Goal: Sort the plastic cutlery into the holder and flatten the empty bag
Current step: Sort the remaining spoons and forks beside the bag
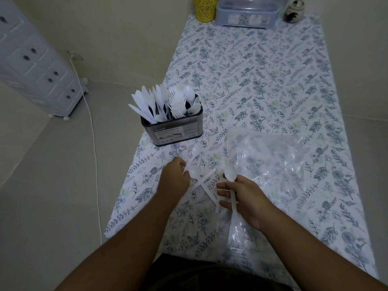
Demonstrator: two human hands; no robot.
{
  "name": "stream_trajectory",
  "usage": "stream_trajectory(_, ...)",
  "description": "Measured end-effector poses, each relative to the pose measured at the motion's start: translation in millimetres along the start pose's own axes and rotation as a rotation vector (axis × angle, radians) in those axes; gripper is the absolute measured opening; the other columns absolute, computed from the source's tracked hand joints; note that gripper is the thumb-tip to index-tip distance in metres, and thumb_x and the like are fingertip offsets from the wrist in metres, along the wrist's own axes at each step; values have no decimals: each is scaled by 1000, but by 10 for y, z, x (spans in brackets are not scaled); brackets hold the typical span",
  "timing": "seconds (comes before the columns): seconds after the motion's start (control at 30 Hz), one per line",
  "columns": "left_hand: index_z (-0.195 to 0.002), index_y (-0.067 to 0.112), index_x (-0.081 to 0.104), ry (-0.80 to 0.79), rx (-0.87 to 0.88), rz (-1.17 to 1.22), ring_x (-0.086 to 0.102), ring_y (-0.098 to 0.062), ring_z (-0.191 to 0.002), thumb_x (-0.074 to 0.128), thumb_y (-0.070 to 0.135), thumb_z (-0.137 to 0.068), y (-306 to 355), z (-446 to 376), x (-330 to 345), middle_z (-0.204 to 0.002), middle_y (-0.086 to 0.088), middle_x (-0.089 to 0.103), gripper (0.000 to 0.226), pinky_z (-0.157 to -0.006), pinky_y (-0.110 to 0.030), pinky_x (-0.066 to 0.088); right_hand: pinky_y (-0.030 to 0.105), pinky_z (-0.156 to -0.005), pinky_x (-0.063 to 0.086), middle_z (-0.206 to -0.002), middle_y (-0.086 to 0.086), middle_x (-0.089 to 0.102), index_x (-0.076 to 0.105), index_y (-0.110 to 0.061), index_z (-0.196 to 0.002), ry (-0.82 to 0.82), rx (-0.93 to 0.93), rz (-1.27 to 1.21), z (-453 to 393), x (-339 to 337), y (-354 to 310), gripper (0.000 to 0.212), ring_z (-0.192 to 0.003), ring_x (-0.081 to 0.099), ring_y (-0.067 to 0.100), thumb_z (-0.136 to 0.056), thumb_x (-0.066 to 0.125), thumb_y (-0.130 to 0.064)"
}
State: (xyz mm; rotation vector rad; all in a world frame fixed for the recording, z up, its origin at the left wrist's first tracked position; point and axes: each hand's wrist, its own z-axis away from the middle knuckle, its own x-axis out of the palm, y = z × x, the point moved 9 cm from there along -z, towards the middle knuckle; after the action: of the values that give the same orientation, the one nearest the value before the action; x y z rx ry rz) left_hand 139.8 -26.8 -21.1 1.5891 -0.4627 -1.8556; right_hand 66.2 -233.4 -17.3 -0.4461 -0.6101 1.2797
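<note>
A metal cutlery holder [174, 131] stands on the floral cloth [262, 85], filled with white plastic knives, forks and spoons in separate sections. A clear plastic bag [270, 162] lies crumpled to the right of my hands. My right hand [243, 198] grips white plastic spoons [230, 174], bowls pointing away from me. My left hand [175, 179] reaches down onto loose white cutlery [202, 180] lying on the cloth between my hands, with its fingers curled around a piece there.
At the far end of the cloth stand a yellow cup [204, 8], a grey lidded plastic box [246, 13] and a small ceramic jar [294, 11]. A white drawer unit [35, 59] and a white cable [92, 131] are on the floor at left.
</note>
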Motion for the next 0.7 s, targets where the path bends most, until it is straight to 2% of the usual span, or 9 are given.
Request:
stream_trajectory(0.13, -113, 21, 63, 66, 16, 167, 58, -1, -73, 66, 10, -90, 249, 371, -146, -83, 7, 59, 25, -58, -10, 45, 48, -94, 59, -110, 11, 76, 68, -12, -117, 5, -6, -65, -58, 21, -21, 23, -101, 72, 25, -97, 62, -5)
stream_trajectory(0.27, -121, 24, 65, -70, 84, 285, 64, 1, -77, 67, 15, -93, 513, 757, 75, -88, 10, 66, 30, -65, -8, 51, 49, -95, 58, -111, 17, 76, 67, -5, -114, -71, -36, -146, -92, 130, -49, 19, -103, 74, 29, -102, 57, -17)
stream_trajectory(0.37, -119, 24, 68, -148, 192, 316, 65, 2, -80, 69, 17, -92, 696, 910, 248, -91, 12, 69, 28, -69, -11, 52, 44, -82, 60, -108, 13, 77, 69, -9, -107, -69, -59, -112, -83, 172, -73, 15, -96, 74, 26, -103, 58, -19)
stream_trajectory(0.5, -110, 21, 72, -209, 221, 304, 67, -2, -77, 70, 23, -90, 705, 929, 312, -90, 9, 72, 20, -69, -13, 53, 37, -70, 56, -102, 10, 74, 66, -14, -116, 20, -68, 13, -90, 60, -55, 18, -88, 72, 23, -105, 52, -22)
stream_trajectory(0.6, -94, 21, 67, -81, 175, 182, 59, -2, -72, 68, 19, -90, 508, 828, 162, -83, 9, 62, 5, -62, -11, 46, 31, -55, 47, -92, 8, 68, 64, -14, -116, 37, -40, 129, -98, -33, 14, 21, -71, 62, 20, -105, 51, -27)
stream_trajectory(0.63, -93, 22, 63, -31, 122, 150, 56, -3, -72, 67, 18, -89, 384, 782, 107, -84, 9, 57, 7, -62, -12, 43, 29, -51, 43, -88, 7, 66, 64, -13, -115, 44, -38, 173, -105, -65, 36, 22, -68, 56, 19, -105, 51, -27)
stream_trajectory(0.7, -101, 22, 56, 14, 3, 76, 54, -8, -84, 69, 25, -88, 77, 688, 45, -94, 7, 53, 19, -71, -19, 46, 27, -48, 38, -84, 5, 61, 64, -11, -115, 54, -38, 231, -123, -107, 72, 22, -64, 46, 17, -105, 50, -25)
